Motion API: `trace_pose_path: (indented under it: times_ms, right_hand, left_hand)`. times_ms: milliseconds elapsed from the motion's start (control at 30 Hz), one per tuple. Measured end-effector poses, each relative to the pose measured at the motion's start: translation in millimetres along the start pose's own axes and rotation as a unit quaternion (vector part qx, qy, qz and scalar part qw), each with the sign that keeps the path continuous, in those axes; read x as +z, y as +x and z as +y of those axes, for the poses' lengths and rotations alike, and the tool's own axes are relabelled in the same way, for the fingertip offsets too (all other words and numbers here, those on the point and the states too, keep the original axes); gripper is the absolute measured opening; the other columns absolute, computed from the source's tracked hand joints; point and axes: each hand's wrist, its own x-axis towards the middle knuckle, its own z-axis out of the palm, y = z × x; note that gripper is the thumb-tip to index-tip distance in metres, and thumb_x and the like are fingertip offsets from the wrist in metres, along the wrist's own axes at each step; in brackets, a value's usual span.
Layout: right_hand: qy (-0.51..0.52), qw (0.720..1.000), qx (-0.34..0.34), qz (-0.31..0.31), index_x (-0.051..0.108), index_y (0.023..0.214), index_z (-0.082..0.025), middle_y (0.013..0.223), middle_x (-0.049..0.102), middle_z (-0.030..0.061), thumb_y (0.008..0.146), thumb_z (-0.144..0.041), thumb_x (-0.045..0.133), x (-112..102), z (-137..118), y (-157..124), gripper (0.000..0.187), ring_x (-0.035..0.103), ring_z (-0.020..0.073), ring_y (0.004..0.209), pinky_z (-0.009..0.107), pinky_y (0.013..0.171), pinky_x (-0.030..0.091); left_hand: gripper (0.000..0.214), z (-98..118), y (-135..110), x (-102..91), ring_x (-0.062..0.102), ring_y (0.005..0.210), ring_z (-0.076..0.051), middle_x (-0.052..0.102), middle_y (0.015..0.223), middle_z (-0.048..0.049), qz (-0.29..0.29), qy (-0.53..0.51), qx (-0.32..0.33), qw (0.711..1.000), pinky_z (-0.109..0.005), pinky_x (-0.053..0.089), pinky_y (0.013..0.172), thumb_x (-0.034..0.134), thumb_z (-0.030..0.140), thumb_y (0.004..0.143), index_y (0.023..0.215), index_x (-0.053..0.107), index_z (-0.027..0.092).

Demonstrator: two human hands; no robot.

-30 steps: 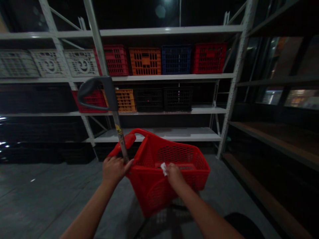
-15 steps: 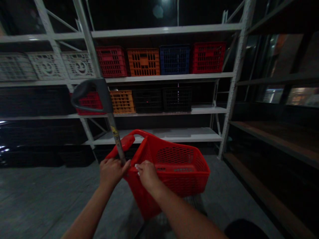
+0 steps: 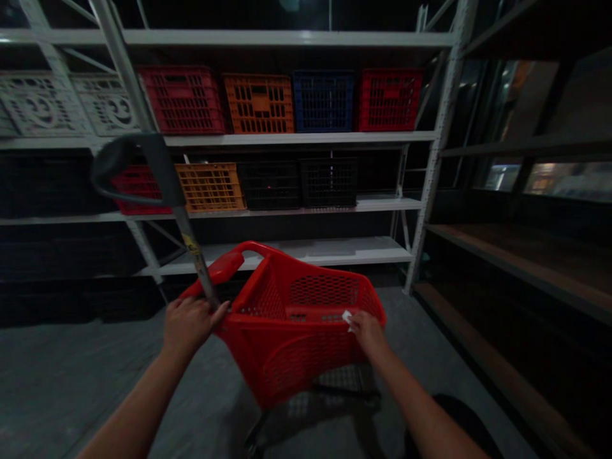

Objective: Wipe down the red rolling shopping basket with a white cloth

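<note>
A red perforated shopping basket stands on the grey floor in front of me, tilted a little. Its metal pull rod rises up and left to a dark grey loop grip. My left hand is closed round the base of the rod at the basket's near left corner. My right hand rests on the basket's right rim, fingers closed on a small white cloth or paper. The red carry handle is folded toward the far side.
White metal racking faces me with red, orange, blue and black crates on two shelves and white patterned crates at the left. The lowest shelf is bare. Dark wooden shelving runs along the right.
My right hand went from the basket's middle rim to the near left corner beside the rod, then out to the right rim. The view shifted; the rod leans further left.
</note>
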Motion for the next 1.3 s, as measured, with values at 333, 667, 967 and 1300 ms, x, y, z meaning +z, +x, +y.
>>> trace_pose_path:
  times_ms: [333, 667, 967, 1300]
  right_hand:
    - [0.032, 0.999, 0.005, 0.023, 0.069, 0.071, -0.014, 0.076, 0.062, 0.0107, 0.074, -0.007, 0.049, 19, -10, 4, 0.022, 0.056, 0.0179, 0.070, 0.026, 0.063, 0.038]
    - [0.067, 0.998, -0.009, -0.017, 0.066, 0.075, -0.012, 0.081, 0.062, 0.0095, 0.077, -0.010, 0.047, 42, -47, 4, 0.020, 0.056, 0.0144, 0.073, 0.022, 0.063, 0.038]
    - [0.052, 0.998, 0.030, 0.015, 0.070, 0.069, -0.016, 0.079, 0.064, 0.0071, 0.073, -0.006, 0.050, -5, 22, -29, 0.023, 0.058, 0.0155, 0.074, 0.023, 0.068, 0.041]
    - [0.055, 0.997, -0.053, -0.017, 0.068, 0.076, -0.017, 0.080, 0.062, 0.0050, 0.077, -0.010, 0.047, 32, -20, -36, 0.022, 0.056, 0.0139, 0.074, 0.021, 0.065, 0.040]
  left_hand:
    - [0.025, 100, -30, 6.0, 0.047, 0.103, -0.023, 0.055, 0.106, -0.0103, 0.142, -0.201, 0.006, 0.969, -0.040, 0.034, 0.091, 0.048, 0.036, 0.077, 0.095, 0.051, 0.019]
    - [0.046, 171, -13, 22.4, 0.055, 0.074, -0.024, 0.065, 0.065, -0.0113, -0.017, -0.169, 0.057, 0.984, -0.044, 0.028, 0.079, 0.031, 0.040, 0.084, 0.063, 0.064, 0.015]
    - [0.049, 136, -21, 35.0, 0.054, 0.073, -0.022, 0.065, 0.065, -0.0090, -0.029, -0.122, 0.073, 0.989, -0.039, 0.025, 0.077, 0.029, 0.047, 0.084, 0.064, 0.063, 0.017]
    - [0.054, 109, -25, 36.0, 0.055, 0.072, -0.021, 0.064, 0.065, -0.0092, -0.045, -0.103, 0.073, 0.991, -0.038, 0.026, 0.078, 0.026, 0.050, 0.084, 0.063, 0.063, 0.017]
